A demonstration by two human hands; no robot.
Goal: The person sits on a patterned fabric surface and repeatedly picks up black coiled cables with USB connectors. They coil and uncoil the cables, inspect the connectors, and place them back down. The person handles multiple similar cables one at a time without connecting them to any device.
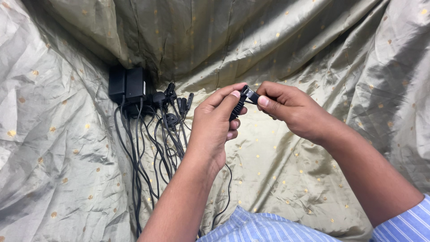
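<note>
Left of the hands: two black adapters (129,84) sit side by side on the cloth (58,148), plugs (166,96) just right of them, cords (148,152) trailing loose toward the person, unbundled. Centre: left hand (212,127) clenched round a black cable (237,107), thumb pressing on top. Right hand (291,105) pinches the cable's connector end between thumb and forefinger, touching the left hand's fingertips. Looks like one lead is being handled; the pile by the adapters appears untouched, so most of the work seems left
</note>
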